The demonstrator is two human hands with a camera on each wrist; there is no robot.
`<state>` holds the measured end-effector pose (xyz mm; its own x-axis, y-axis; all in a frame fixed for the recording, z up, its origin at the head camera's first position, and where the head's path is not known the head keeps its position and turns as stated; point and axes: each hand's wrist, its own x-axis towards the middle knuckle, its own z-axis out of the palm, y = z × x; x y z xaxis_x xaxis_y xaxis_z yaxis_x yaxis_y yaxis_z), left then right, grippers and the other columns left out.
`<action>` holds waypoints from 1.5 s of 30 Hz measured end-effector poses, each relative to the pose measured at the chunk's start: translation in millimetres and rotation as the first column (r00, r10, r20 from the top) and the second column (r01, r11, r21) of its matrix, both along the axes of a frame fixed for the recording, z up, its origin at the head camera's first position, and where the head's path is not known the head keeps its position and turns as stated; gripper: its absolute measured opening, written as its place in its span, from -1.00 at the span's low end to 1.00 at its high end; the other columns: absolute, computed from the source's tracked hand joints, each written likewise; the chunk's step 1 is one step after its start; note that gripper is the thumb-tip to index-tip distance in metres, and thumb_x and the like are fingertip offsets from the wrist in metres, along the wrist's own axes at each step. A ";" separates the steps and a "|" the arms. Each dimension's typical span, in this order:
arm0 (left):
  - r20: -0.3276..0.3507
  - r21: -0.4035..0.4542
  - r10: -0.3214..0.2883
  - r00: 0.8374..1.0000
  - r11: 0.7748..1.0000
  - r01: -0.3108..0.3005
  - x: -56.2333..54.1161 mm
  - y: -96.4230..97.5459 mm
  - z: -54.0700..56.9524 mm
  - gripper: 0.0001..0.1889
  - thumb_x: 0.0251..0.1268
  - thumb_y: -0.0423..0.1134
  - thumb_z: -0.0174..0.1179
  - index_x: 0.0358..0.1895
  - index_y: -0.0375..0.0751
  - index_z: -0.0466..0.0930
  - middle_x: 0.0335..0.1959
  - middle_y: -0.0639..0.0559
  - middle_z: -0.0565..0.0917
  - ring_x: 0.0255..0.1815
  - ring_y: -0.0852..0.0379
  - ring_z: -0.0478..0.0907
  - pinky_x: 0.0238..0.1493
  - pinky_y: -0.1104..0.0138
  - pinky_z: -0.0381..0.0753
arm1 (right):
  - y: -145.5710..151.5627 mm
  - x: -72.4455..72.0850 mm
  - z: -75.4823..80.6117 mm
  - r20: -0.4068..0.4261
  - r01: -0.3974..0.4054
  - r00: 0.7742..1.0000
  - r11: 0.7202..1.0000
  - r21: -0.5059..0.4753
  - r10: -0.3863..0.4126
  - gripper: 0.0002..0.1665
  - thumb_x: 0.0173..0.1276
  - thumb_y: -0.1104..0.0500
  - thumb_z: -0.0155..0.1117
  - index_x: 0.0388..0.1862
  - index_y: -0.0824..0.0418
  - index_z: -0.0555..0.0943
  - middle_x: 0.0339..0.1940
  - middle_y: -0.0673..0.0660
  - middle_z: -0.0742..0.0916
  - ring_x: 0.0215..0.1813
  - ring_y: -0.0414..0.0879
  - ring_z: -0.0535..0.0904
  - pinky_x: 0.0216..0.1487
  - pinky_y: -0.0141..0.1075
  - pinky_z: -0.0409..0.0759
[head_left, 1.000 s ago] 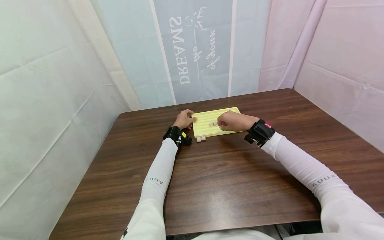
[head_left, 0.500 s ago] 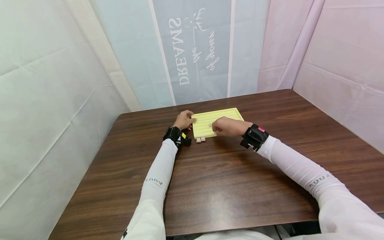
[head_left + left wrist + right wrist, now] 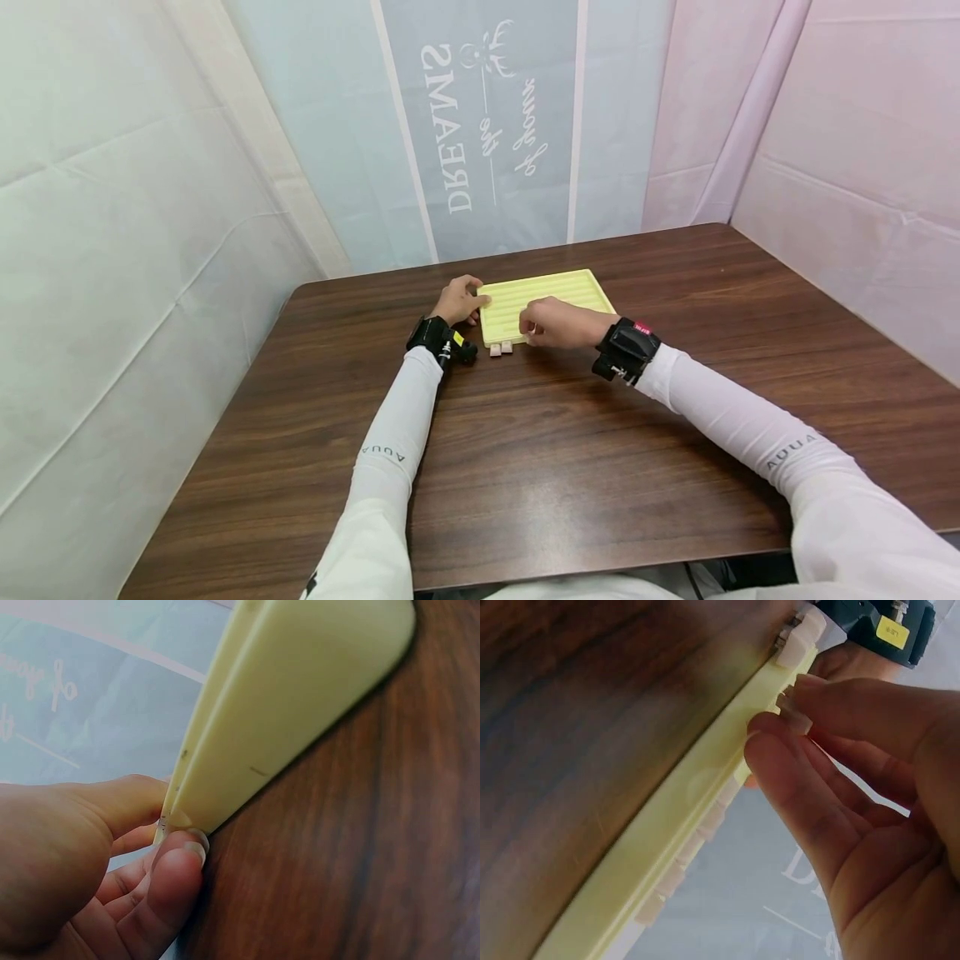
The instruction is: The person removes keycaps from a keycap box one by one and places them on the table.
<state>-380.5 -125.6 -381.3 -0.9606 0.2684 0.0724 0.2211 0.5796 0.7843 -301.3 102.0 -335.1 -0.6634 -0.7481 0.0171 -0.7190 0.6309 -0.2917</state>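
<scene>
A yellow ridged tray [image 3: 558, 287] lies near the far side of the table. My left hand [image 3: 456, 302] holds the tray at its left end; in the left wrist view the thumb and fingers pinch its corner. Over the tray's front edge is my right hand [image 3: 558, 325]. In the right wrist view its fingertips pinch a small beige keycap [image 3: 795, 716], which the head view hides. Two more keycaps [image 3: 501, 349] sit side by side at the tray's front left, outside the rim. Other keycaps [image 3: 711, 819] show along the tray's rim in the right wrist view.
The brown wooden table [image 3: 510, 450] stretches toward my body and out to both sides. A printed curtain [image 3: 510, 125] hangs behind its far edge, and pale cloth walls [image 3: 135, 275] stand left and right.
My right hand has moved left and toward me, from the tray's middle to its front edge. The keycaps seen beside its fingertips no longer show. My left hand stays on the tray.
</scene>
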 end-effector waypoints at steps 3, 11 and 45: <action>0.003 0.003 0.000 1.000 1.000 0.000 -0.8 -0.1 -1.0 -0.54 0.40 -0.19 0.15 0.29 -0.25 0.37 -0.51 -0.02 0.55 -0.67 0.21 0.47 -0.57 0.38 0.58 | -2.0 0.7 -2.6 0.000 0.004 1.000 1.000 0.002 -0.004 -0.86 0.35 0.29 0.23 -0.13 0.21 0.64 -0.17 0.09 0.70 -0.09 -0.09 0.65 -0.05 -0.25 0.65; 0.005 0.008 0.003 1.000 1.000 -0.003 -0.4 0.8 -1.0 -0.54 0.40 -0.19 0.15 0.28 -0.25 0.37 -0.51 -0.02 0.55 -0.67 0.20 0.47 -0.57 0.37 0.59 | -5.9 1.9 -9.0 -0.013 -0.023 1.000 1.000 -0.019 0.023 -0.88 0.36 0.28 0.24 -0.16 0.20 0.65 -0.22 0.07 0.71 -0.16 -0.12 0.65 -0.12 -0.27 0.64; -0.005 -0.004 -0.005 1.000 1.000 0.005 0.4 0.1 0.5 -0.54 0.40 -0.21 0.14 0.30 -0.27 0.36 -0.48 -0.06 0.56 -0.64 0.16 0.48 -0.57 0.39 0.58 | -16.6 4.2 -12.5 -0.122 -0.035 0.992 0.999 -0.005 0.034 -0.95 0.31 0.32 0.26 -0.26 0.22 0.63 -0.32 0.09 0.65 -0.27 -0.13 0.52 -0.21 -0.29 0.54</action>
<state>-380.1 -125.5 -380.8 -0.9589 0.2733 0.0761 0.2279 0.5820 0.7806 -297.1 85.4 -347.6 -0.6299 -0.7700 0.1016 -0.7706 0.6033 -0.2054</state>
